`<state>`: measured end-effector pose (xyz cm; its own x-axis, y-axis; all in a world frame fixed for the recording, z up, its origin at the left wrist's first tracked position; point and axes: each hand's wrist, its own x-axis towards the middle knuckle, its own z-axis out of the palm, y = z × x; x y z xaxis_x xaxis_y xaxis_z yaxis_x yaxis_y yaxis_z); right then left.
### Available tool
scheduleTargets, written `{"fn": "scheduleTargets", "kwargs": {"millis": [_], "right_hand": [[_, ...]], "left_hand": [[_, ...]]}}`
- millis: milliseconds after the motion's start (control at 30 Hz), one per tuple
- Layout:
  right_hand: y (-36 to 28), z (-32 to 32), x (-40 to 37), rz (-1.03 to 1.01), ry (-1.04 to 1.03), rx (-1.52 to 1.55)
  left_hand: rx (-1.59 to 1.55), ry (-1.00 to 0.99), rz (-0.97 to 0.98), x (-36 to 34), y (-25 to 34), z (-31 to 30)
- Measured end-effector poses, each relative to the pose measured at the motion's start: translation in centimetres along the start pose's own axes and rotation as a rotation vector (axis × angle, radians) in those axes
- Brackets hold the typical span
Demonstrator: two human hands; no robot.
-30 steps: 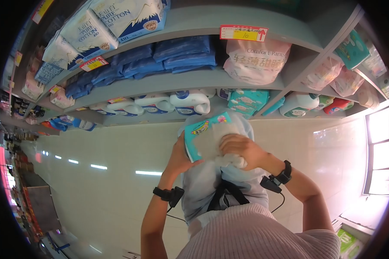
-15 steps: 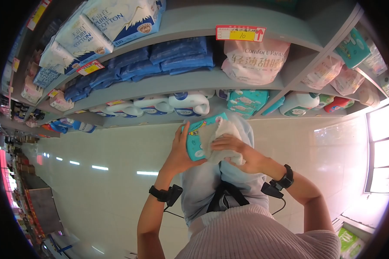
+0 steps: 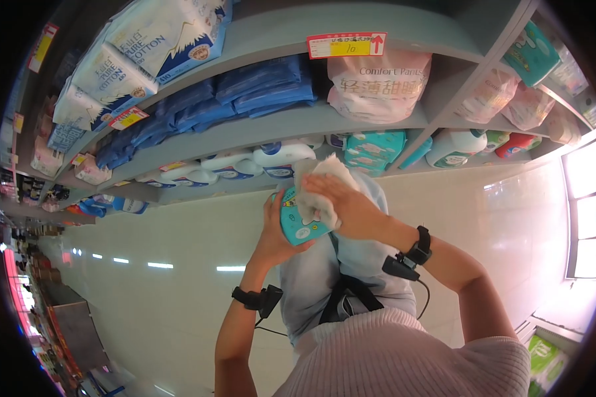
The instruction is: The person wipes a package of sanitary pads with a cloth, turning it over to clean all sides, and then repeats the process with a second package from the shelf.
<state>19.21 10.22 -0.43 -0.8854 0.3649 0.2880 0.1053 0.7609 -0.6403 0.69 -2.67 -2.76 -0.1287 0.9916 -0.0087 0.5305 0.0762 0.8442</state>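
Note:
My left hand (image 3: 275, 233) grips a teal package (image 3: 300, 229) with cartoon pictures by its left side and lower edge. A crumpled whitish cloth (image 3: 333, 173) lies over the package's upper right part and hides much of its face. Pressed flat on that cloth is my right hand (image 3: 343, 202), its fingers pointing up and left. Both hands are in front of my lap, just below the lowest shelf. Each wrist wears a black strap with a small box and a cable.
Grey shelves (image 3: 258, 139) curve across the top. They hold blue packs (image 3: 265, 83), white detergent bottles (image 3: 281, 155), a pink Comfort Pants bag (image 3: 377, 86), Pure Cotton packs (image 3: 159, 40) and teal packs (image 3: 375, 147). A price tag (image 3: 348, 45) hangs on a shelf edge. Shiny floor tiles (image 3: 172, 225) lie below.
My right hand and the cloth have moved up and left across the package, covering more of it. The fingers are now flatter. The left hand keeps its hold, and the view has shifted slightly.

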Motion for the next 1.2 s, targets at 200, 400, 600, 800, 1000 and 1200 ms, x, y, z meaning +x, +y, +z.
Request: {"fn": "scheduleTargets", "kwargs": {"millis": [200,400,600,800,1000,1200], "right_hand": [[2.2,0.1,1.0,0.237,0.191,0.478],[4.7,0.1,0.3,0.848,0.15,1.332],[3.0,-0.1,-1.4,0.86,0.182,1.313],[-1.8,-3.5,-3.7,0.977,-0.119,1.099],[-2.5,-2.9,-6.8,0.895,0.134,1.273],[-3.1,-2.7,-4.8,0.349,0.364,0.271]], "left_hand": [[-0.029,0.056,0.013,0.6,-0.3,0.5],[-0.13,0.092,-0.003,0.8,-1.1,0.6],[-0.354,0.161,0.007,1.5,-2.2,1.1],[-0.616,0.235,-0.123,2.4,-0.5,0.5],[-0.59,0.059,-0.341,2.6,-1.1,-1.1],[-0.346,-0.171,-0.606,1.6,3.5,-0.8]]}}
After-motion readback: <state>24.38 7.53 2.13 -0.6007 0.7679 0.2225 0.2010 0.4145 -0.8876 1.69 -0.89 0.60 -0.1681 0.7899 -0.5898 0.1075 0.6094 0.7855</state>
